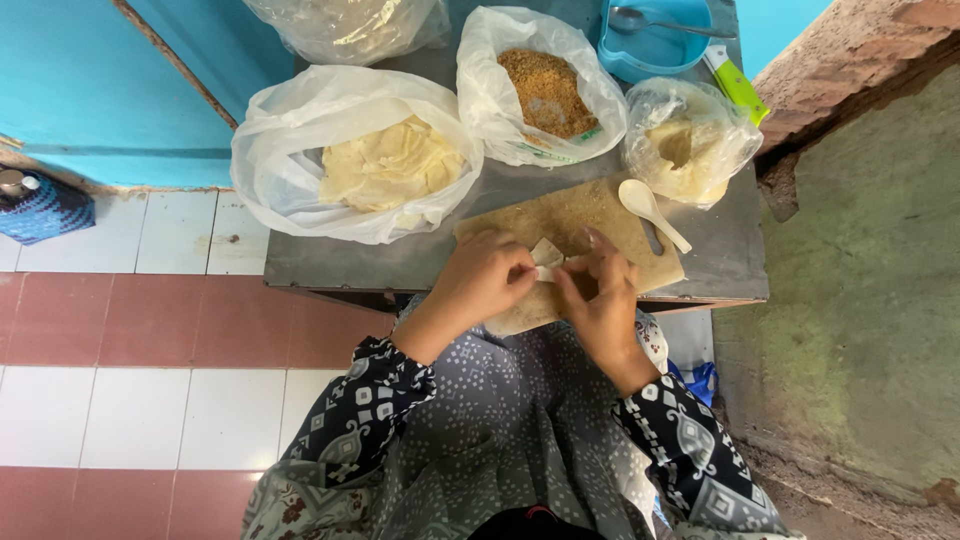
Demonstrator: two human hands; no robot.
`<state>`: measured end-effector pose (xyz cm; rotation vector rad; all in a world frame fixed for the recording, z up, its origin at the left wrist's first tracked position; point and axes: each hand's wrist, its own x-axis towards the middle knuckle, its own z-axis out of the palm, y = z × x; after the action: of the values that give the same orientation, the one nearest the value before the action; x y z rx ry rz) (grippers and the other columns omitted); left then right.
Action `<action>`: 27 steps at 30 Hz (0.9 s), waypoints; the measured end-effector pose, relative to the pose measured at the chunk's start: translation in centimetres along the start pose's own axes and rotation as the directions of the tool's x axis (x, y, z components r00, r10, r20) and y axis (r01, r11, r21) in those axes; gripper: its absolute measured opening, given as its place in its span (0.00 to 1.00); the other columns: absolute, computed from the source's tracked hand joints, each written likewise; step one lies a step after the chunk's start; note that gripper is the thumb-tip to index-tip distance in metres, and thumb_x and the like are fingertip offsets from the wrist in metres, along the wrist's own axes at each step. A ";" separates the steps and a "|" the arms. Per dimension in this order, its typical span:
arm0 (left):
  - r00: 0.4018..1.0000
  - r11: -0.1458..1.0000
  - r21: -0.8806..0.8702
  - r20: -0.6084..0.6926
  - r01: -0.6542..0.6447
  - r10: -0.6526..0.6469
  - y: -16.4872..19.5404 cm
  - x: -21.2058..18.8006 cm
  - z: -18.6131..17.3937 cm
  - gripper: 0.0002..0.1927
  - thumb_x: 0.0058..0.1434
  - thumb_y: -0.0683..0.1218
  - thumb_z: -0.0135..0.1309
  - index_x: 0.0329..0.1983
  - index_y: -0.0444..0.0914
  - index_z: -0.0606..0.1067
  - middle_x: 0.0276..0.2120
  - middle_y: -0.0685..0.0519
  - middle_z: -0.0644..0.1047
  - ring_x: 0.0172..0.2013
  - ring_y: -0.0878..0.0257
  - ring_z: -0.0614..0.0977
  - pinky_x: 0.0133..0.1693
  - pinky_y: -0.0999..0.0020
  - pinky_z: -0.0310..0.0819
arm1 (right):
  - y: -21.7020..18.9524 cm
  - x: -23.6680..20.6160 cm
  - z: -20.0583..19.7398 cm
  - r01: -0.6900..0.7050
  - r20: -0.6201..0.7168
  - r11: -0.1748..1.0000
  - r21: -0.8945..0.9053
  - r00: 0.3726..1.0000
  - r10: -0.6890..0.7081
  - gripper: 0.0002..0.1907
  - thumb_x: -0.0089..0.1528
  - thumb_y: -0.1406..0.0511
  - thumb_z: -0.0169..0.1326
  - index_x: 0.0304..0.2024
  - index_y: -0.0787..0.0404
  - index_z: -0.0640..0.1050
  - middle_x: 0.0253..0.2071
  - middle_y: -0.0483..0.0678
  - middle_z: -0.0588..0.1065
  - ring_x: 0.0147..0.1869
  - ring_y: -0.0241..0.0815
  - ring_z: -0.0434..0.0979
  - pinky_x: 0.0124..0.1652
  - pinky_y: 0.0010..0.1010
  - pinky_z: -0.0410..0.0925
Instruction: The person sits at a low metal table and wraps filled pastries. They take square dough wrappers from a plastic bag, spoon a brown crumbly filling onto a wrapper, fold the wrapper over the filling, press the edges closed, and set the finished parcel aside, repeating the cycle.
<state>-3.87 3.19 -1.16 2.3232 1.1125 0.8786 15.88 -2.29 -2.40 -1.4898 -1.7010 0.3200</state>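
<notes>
My left hand (pixel 488 278) and my right hand (pixel 602 295) meet over a brown wooden board (pixel 590 215) on a grey metal table (pixel 400 262). Together they pinch a small pale dough wrapper (pixel 546 255), folded between the fingertips of both hands. A white spoon (pixel 648 208) lies on the board's right side, just beyond my right hand.
A white bag of pale wrapper sheets (pixel 385 165) sits at the left, a bag of brown crumbs (pixel 545 92) behind the board, a clear bag of pale filling (pixel 685 145) at the right. A blue bowl with a metal spoon (pixel 655 35) and a green-handled knife (pixel 738 88) lie farther back. Tiled floor lies left.
</notes>
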 end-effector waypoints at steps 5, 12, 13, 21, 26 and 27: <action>0.993 0.992 -0.052 0.016 0.117 -0.116 0.6 -0.2 -0.1 0.09 0.58 0.47 0.62 0.33 0.37 0.76 0.30 0.52 0.76 0.35 0.52 0.80 0.38 0.56 0.73 | 0.1 0.8 0.7 0.109 -0.029 0.994 -0.032 0.994 -0.110 0.30 0.57 0.70 0.66 0.61 0.64 0.72 0.39 0.46 0.77 0.49 0.49 0.74 0.53 0.37 0.65; 0.987 0.974 0.163 -0.013 -0.158 0.162 1.3 -1.6 -0.7 0.08 0.57 0.43 0.58 0.40 0.40 0.79 0.35 0.54 0.75 0.41 0.56 0.80 0.41 0.59 0.74 | -0.3 1.3 -1.6 0.419 0.105 0.902 -0.100 0.906 -0.409 0.26 0.60 0.71 0.65 0.60 0.63 0.73 0.42 0.45 0.78 0.47 0.46 0.76 0.50 0.38 0.64; 0.983 0.966 0.189 0.002 -0.178 0.181 1.2 -1.7 -0.8 0.07 0.59 0.44 0.58 0.40 0.39 0.79 0.35 0.54 0.74 0.41 0.56 0.79 0.41 0.59 0.74 | -0.4 1.3 -2.2 0.458 0.115 0.883 -0.102 0.887 -0.447 0.26 0.60 0.71 0.65 0.59 0.62 0.73 0.43 0.46 0.78 0.48 0.46 0.76 0.50 0.38 0.64; 0.967 0.866 0.431 0.117 -0.253 0.224 0.8 -1.2 -0.4 0.06 0.63 0.46 0.56 0.39 0.39 0.78 0.36 0.55 0.74 0.43 0.59 0.77 0.46 0.62 0.71 | -0.7 2.0 -3.1 0.623 0.252 0.758 -0.193 0.778 -0.575 0.24 0.56 0.70 0.64 0.56 0.61 0.76 0.43 0.47 0.79 0.49 0.46 0.78 0.50 0.38 0.66; 0.996 0.984 0.175 0.088 -0.037 0.022 0.5 -0.8 0.6 0.07 0.65 0.46 0.56 0.35 0.37 0.75 0.35 0.49 0.76 0.40 0.51 0.78 0.44 0.54 0.72 | 0.1 2.4 -1.9 0.300 0.183 0.954 -0.006 0.938 -0.294 0.24 0.60 0.70 0.63 0.57 0.64 0.71 0.41 0.47 0.79 0.47 0.49 0.79 0.50 0.40 0.65; 0.995 0.995 0.099 0.086 0.032 -0.041 0.5 -0.7 0.7 0.06 0.64 0.45 0.56 0.35 0.37 0.75 0.35 0.48 0.77 0.40 0.49 0.79 0.44 0.53 0.73 | 0.2 2.5 -1.7 0.192 0.224 0.981 0.031 0.955 -0.194 0.25 0.60 0.70 0.62 0.58 0.64 0.70 0.41 0.47 0.78 0.46 0.48 0.79 0.48 0.39 0.67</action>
<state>-3.40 2.26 -1.58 2.3868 1.1810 0.7162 17.41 -0.49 -0.45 -1.3064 -2.0063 0.4044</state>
